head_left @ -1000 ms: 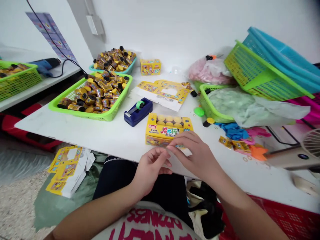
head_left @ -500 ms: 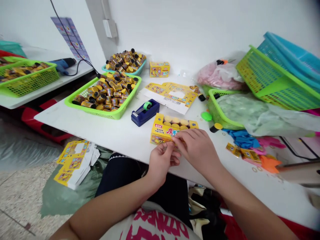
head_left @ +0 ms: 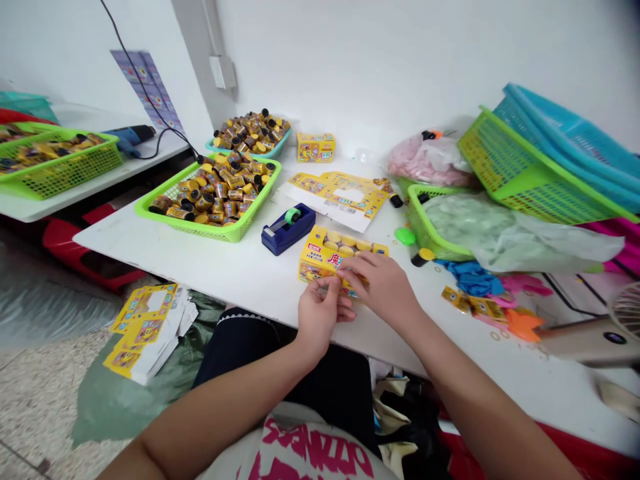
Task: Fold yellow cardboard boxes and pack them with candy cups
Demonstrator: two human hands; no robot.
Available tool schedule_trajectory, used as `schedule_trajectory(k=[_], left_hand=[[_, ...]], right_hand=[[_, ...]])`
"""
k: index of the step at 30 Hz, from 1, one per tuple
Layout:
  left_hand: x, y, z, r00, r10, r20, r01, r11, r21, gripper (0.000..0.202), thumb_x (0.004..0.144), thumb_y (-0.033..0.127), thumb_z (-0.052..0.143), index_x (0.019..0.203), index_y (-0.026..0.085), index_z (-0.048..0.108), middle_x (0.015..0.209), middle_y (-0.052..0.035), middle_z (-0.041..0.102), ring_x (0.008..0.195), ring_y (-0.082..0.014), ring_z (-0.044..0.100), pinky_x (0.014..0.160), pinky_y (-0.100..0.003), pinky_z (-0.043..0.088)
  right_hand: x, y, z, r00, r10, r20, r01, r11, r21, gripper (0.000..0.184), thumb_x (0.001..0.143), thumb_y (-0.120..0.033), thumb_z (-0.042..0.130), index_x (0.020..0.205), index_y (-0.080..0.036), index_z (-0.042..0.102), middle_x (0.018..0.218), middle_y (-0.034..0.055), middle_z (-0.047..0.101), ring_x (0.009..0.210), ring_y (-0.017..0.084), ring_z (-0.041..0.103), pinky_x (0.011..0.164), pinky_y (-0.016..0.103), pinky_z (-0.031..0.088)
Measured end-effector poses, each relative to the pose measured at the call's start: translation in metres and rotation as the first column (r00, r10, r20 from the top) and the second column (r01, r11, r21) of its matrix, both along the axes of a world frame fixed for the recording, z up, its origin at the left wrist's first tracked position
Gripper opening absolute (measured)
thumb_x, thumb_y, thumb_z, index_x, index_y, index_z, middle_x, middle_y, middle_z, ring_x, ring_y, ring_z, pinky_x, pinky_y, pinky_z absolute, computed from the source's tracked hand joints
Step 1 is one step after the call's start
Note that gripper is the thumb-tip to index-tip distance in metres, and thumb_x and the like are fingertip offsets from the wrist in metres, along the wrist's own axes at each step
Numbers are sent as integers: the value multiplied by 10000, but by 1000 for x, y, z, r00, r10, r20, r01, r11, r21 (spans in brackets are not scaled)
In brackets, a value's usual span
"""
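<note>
A yellow carton (head_left: 320, 257) with a window showing yellow caps lies on the white table (head_left: 235, 270), close to its near edge. My right hand (head_left: 383, 287) rests on the carton's front right part, fingers curled down against it. My left hand (head_left: 320, 313) is just in front of the carton, its fingers pinched together at the front face; what they pinch is too small to make out. A blue tape dispenser (head_left: 287, 229) stands just left of the carton.
A green basket (head_left: 200, 230) of small yellow-and-black cups sits at the left, a teal tray (head_left: 250, 143) of more behind it. Flat yellow carton blanks (head_left: 340, 190) lie mid-table. Green and blue baskets (head_left: 530, 167), plastic bags and a fan (head_left: 595, 330) crowd the right. More blanks (head_left: 147, 330) lie on the floor.
Both hands have moved forward from the table edge onto the carton's front. The view has shifted slightly.
</note>
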State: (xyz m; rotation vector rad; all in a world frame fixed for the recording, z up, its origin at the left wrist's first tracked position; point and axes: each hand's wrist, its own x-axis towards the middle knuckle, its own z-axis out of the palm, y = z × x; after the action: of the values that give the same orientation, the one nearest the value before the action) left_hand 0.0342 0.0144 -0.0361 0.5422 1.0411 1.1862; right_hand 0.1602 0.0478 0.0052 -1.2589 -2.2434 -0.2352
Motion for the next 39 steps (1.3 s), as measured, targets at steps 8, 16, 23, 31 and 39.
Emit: schedule_trajectory(k=[8, 16, 23, 31, 39], left_hand=[[-20, 7, -7, 987, 158, -41, -151, 978, 141, 459, 759, 419, 712, 934, 247, 324, 513, 114, 541, 385, -103, 517, 433, -201, 443], [-98, 33, 6, 922, 337, -189, -234, 876, 422, 303, 841, 267, 606, 1007, 256, 352, 525, 121, 532, 493, -94, 506, 576, -195, 418], [-138, 46, -15, 767, 91, -635, 327, 796, 510, 239, 917, 274, 482, 1099, 239, 333, 701, 53, 599, 644, -134, 576, 666, -257, 467], [-138, 45, -26, 417, 192, -888, 632, 641, 436, 214, 928, 215, 417, 1128, 215, 493, 920, -51, 699, 866, -196, 686, 786, -332, 555], [-138, 49, -51, 347, 454, -821, 761, 375, 529, 317, 799, 25, 480, 974, 250, 619, 701, -1, 677, 662, -179, 663, 634, -278, 571]], right_hand=[[3, -6, -16, 1000, 10, 15, -12, 990, 137, 197, 889, -334, 623, 982, -216, 750, 830, 76, 664, 817, 223, 590, 775, 351, 454], [5, 0, -1, 991, -29, -128, 22, 998, -59, 483, 847, -454, 659, 1257, -205, 604, 849, 28, 647, 676, 150, 575, 640, 281, 476], [1, -5, -5, 998, -65, -14, 64, 996, -58, 257, 862, -396, 644, 1086, -295, 718, 1079, 91, 656, 977, 251, 612, 855, 424, 455], [48, 1, -8, 780, -283, -559, -122, 806, -579, 653, 668, -379, 813, 1255, -295, 540, 1449, 114, 344, 1344, 310, 431, 941, 429, 543], [39, 128, 37, 554, -317, -770, -53, 909, -412, 638, 555, -419, 881, 1059, -277, 517, 1206, 60, 609, 1054, 267, 645, 818, 404, 597]])
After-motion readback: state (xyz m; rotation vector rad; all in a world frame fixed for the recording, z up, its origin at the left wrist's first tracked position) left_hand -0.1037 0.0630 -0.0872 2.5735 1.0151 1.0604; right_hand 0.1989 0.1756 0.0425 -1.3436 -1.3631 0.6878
